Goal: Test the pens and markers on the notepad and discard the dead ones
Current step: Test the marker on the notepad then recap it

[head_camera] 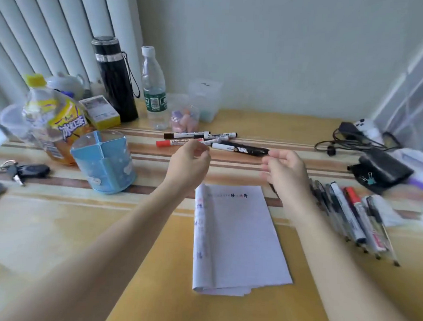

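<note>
Two bare hands hover over a yellow surface (81, 227) with brown stripes, both raised just beyond the far edge of the notepad. The left hand (190, 157) has its fingers loosely curled, thumb near forefinger, and nothing in it. The right hand (286, 168) is blurred, with its fingers loosely bent, and no object shows in it.

The white notepad (241, 234) lies flat in the near middle, with small ink marks along its far edge and a page folded over at its left side. To its left stands a blue pen holder (104, 160). Far left are an orange drink bottle (54, 119), a black flask (114, 78) and a clear water bottle (153, 85).

A row of pens (353, 215) lies side by side to the right of the notepad. A cluster of markers (199, 135) lies beyond the hands, among them a black marker (240, 149) and a red-capped marker (172, 143). A set of keys (23, 171) rests at the left edge.
</note>
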